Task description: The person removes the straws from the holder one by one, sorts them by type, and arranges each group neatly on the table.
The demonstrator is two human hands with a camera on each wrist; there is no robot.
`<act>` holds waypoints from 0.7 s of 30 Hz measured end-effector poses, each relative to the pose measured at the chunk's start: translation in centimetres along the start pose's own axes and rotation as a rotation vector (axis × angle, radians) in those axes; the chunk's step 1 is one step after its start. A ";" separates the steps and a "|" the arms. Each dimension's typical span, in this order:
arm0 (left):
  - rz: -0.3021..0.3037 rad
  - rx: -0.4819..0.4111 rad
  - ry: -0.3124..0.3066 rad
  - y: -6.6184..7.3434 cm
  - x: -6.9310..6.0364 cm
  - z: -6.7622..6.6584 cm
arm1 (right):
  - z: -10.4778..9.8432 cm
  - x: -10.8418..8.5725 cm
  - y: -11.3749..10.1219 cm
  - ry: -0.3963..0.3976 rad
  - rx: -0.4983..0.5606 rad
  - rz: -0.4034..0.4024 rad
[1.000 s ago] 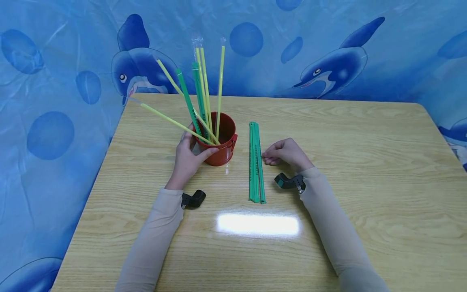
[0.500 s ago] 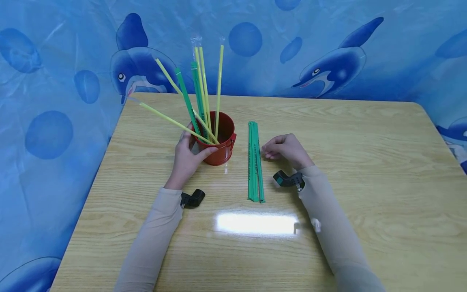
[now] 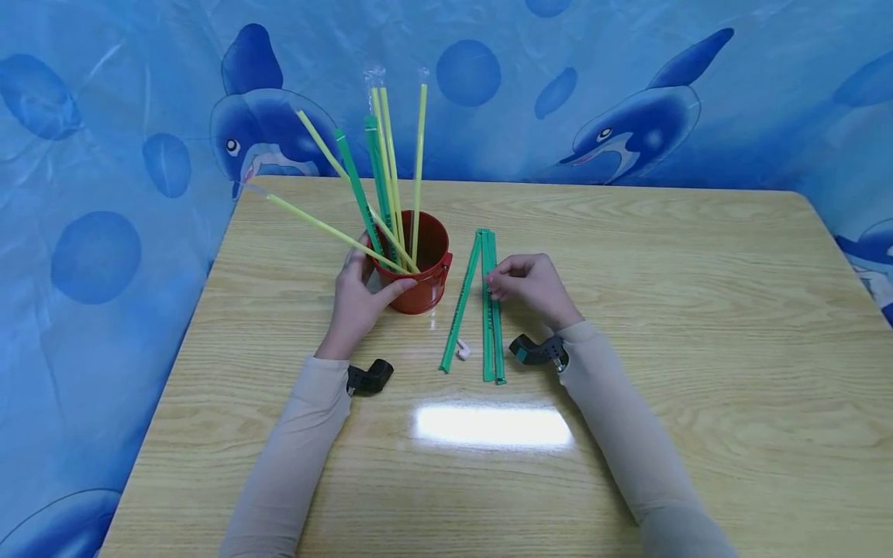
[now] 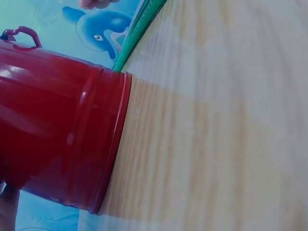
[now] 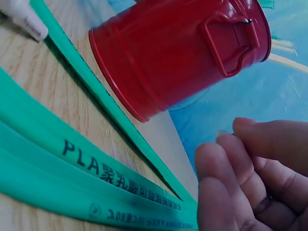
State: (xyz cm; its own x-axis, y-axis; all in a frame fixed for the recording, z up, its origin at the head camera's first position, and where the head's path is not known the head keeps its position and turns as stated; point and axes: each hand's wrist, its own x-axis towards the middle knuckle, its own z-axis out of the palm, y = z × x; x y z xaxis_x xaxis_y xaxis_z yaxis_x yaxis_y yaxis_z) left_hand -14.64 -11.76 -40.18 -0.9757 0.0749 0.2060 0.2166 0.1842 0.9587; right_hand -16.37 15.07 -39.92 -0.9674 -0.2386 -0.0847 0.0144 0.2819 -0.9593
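My left hand [image 3: 354, 304] grips a red bucket [image 3: 417, 297] at its left side, thumb along the near rim. Out of the bucket stick yellow straws [image 3: 421, 155] and green-wrapped straws [image 3: 357, 184]. My right hand [image 3: 533, 287] is at the green-wrapped straws [image 3: 491, 333] lying to the bucket's right, its fingertips over their upper part. In the right wrist view, the thumb meets the curled fingers [image 5: 216, 161] with nothing seen between them. One green-wrapped straw [image 3: 460, 310] lies slanted left of the others, with a small white earbud-like piece [image 3: 463, 351] beside it.
Both hands work over a wood-grain table [image 3: 698, 349]. Behind it and to the left hangs a blue sheet [image 3: 470, 155] printed with dolphins. A bright light reflection [image 3: 494, 428] lies on the tabletop nearer the person.
My right hand has moved left onto the green-wrapped straws. One straw's near end has swung left, away from the others. A small white piece now lies beside it. The left hand stays on the bucket.
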 end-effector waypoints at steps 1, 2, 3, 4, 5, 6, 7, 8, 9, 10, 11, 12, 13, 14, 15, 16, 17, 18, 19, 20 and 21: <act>0.002 0.000 -0.001 0.0 0.0 0.0 | 0.1 0.0 0.0 -0.011 -0.006 0.001; 0.004 0.001 -0.002 0.0 0.0 0.0 | 0.1 -0.1 -0.1 -0.026 -0.009 0.004; 0.003 0.002 -0.003 -0.1 0.0 0.0 | 0.1 -0.2 -0.1 -0.046 -0.015 0.006; 0.003 0.004 -0.004 -0.1 0.0 0.0 | 0.2 -0.4 -0.2 -0.072 -0.027 0.004; 0.004 0.004 -0.004 -0.1 0.0 0.0 | 0.2 -0.5 -0.2 -0.104 -0.049 -0.002; 0.003 0.003 -0.006 -0.1 0.0 0.0 | 0.3 -0.7 -0.3 -0.145 -0.069 -0.013; 0.002 0.004 -0.006 -0.1 0.0 0.0 | 0.4 -0.9 -0.4 -0.188 -0.101 -0.032; 0.000 0.004 -0.006 -0.1 0.0 0.0 | 0.6 -1.0 -0.5 -0.235 -0.131 -0.052; -0.002 0.007 -0.005 0.0 0.0 0.0 | 0.7 -1.2 -0.6 -0.279 -0.169 -0.076; -0.001 0.006 -0.005 0.0 0.0 0.0 | 0.9 -1.4 -0.8 -0.320 -0.207 -0.101; -0.002 0.007 -0.005 0.0 0.0 0.0 | 1.1 -1.6 -0.9 -0.356 -0.237 -0.121; -0.003 0.010 -0.005 0.0 0.0 0.0 | 1.2 -1.9 -1.1 -0.388 -0.267 -0.137; -0.005 0.013 -0.004 0.0 0.0 0.0 | 1.4 -2.1 -1.2 -0.410 -0.302 -0.146; -0.006 0.015 -0.004 0.1 0.0 0.0 | 1.6 -2.3 -1.4 -0.426 -0.335 -0.148; -0.004 0.015 -0.004 0.1 0.0 0.0 | 1.8 -2.5 -1.5 -0.437 -0.365 -0.148; -0.002 0.014 -0.005 0.1 0.0 0.0 | 2.0 -2.7 -1.6 -0.444 -0.399 -0.149; -0.002 0.015 -0.005 0.1 0.0 0.0 | 2.2 -2.9 -1.7 -0.445 -0.435 -0.151; 0.000 0.014 -0.004 0.1 0.0 0.0 | 2.4 -3.1 -1.8 -0.444 -0.474 -0.156; 0.002 0.012 -0.005 0.1 0.0 0.0 | 2.7 -3.3 -1.8 -0.442 -0.510 -0.163; 0.006 0.013 -0.005 0.1 0.0 0.0 | 2.9 -3.5 -1.9 -0.442 -0.541 -0.171; 0.007 0.013 -0.004 0.1 0.0 0.0 | 3.1 -3.7 -1.9 -0.446 -0.570 -0.182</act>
State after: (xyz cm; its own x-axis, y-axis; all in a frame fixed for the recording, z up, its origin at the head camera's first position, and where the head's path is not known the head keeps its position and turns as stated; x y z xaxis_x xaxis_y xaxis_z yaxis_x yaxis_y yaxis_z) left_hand -14.60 -11.72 -40.09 -0.9740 0.0803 0.2120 0.2240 0.1966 0.9545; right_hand -12.07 12.48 -38.58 -0.7458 -0.6479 -0.1551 -0.3873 0.6111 -0.6903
